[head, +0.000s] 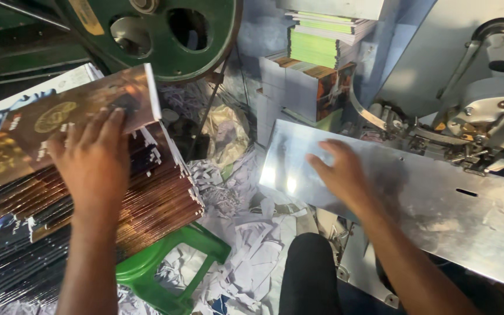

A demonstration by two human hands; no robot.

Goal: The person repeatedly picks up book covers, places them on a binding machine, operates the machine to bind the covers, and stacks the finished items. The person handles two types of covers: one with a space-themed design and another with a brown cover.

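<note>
Your left hand lies flat, fingers spread, on the tall brown glossy booklet stack.
Right hand, open, rests empty on the bare steel machine table; apparently none yet fed.

Left hand lies flat on the top booklet (stack on a green stool); right hand rests on the metal plate.

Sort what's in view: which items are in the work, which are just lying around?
In hand:
- left hand flat on the top booklet of the brown booklet stack
- right hand flat on the metal machine table

Lying about:
- paper trimmings on the floor
- green plastic stool
- green-edged booklets stacked behind
- green flywheel
</note>
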